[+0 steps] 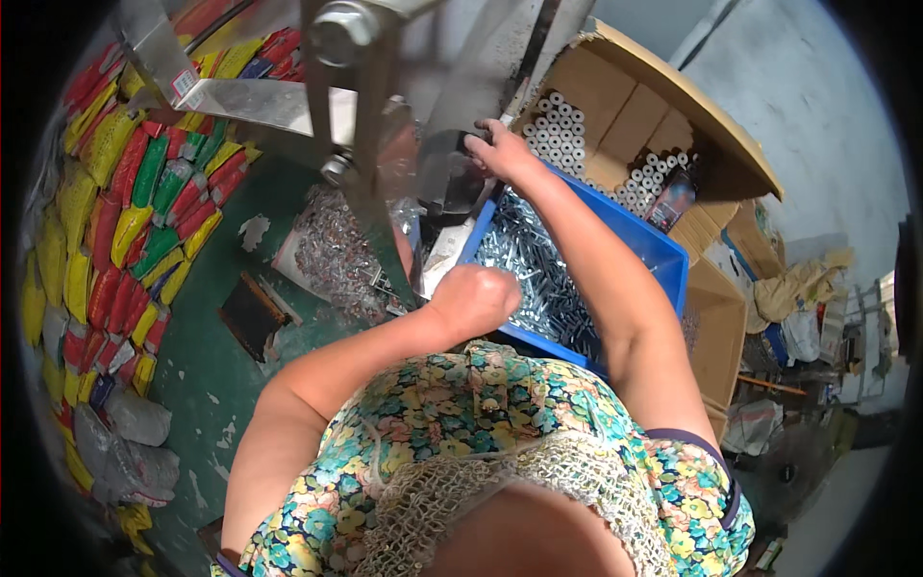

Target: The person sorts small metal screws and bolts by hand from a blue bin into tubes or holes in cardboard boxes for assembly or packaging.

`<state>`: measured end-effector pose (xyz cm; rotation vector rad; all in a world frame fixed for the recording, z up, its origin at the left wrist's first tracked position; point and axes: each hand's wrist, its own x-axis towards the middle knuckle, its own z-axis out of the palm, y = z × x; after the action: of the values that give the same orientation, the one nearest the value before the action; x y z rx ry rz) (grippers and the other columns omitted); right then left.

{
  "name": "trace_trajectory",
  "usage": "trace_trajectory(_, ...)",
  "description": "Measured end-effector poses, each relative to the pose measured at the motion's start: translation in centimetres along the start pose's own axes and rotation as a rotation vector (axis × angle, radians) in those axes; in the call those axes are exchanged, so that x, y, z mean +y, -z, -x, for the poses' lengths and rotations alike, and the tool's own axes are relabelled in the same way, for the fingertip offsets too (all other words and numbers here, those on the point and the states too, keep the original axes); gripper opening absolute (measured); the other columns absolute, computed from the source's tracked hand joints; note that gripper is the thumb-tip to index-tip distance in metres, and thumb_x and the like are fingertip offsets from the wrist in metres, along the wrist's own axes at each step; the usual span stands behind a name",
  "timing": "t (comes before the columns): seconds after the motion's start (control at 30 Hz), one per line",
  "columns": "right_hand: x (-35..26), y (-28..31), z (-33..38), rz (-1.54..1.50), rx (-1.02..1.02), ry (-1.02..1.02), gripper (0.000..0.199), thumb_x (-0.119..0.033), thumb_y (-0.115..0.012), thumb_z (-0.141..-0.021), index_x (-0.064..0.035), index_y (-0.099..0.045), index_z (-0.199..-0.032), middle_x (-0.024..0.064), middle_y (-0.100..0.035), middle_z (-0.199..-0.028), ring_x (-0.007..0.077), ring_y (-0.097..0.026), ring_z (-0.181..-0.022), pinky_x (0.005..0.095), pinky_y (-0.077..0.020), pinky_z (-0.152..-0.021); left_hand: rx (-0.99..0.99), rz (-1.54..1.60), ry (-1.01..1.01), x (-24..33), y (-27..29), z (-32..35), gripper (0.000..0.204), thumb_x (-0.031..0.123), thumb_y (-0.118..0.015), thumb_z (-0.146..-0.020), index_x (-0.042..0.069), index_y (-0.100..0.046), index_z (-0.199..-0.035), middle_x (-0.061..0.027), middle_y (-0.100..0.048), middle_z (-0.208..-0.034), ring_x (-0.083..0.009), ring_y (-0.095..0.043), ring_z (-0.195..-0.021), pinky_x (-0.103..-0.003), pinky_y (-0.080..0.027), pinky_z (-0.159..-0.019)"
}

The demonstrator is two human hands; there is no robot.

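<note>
Head view: left hand [473, 296] fisted over blue plastic bin [663, 252] of silvery screws [534, 260]; right hand [497, 149] (fingers curled, contents unclear) touches grey metal machine [447, 178].

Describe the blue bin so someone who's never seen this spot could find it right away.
Start at the big open cardboard box holding white tubes standing on end. Just below it, between the person's forearms, sits the blue bin, a plastic tray heaped with shiny metal screws. It is the only blue container among brown cardboard.

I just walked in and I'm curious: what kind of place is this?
Probably a small workshop or packing room. A metal press-like machine stands over a blue bin of small metal parts, with a cardboard box of white tubes and stacked coloured packets nearby.
</note>
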<state>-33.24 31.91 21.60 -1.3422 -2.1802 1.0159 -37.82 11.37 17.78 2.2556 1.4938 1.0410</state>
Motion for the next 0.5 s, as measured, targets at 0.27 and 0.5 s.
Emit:
trace_trajectory(0.27,13.7,8.1,17.6,0.397,-0.290,0.218,0.022,-0.025,-0.059,-0.084,-0.0071,-0.069,-0.092,0.0192,-0.067,-0.084,0.0379,-0.065,-0.081,0.0458,-0.0509,-0.075,0.075,-0.123,0.094,0.5,0.4,0.0,0.024,0.018,-0.059,-0.082,0.005,-0.061,-0.062,-0.0163,-0.063,-0.066,-0.0364,-0.063,-0.061,-0.047,-0.052,-0.058)
trace_trajectory(0.5,16.5,8.4,24.1,0.852,-0.607,0.229,0.062,-0.021,-0.081,-0.069,-0.0162,-0.053,-0.124,0.0165,-0.050,-0.124,0.0376,-0.050,-0.119,0.0472,-0.0520,-0.087,0.000,-0.215,0.136,1.6,0.0,-0.7,0.024,0.022,-0.059,-0.084,0.004,-0.063,-0.069,-0.0171,-0.063,-0.072,-0.0379,-0.062,-0.069,-0.048,-0.051,-0.064)
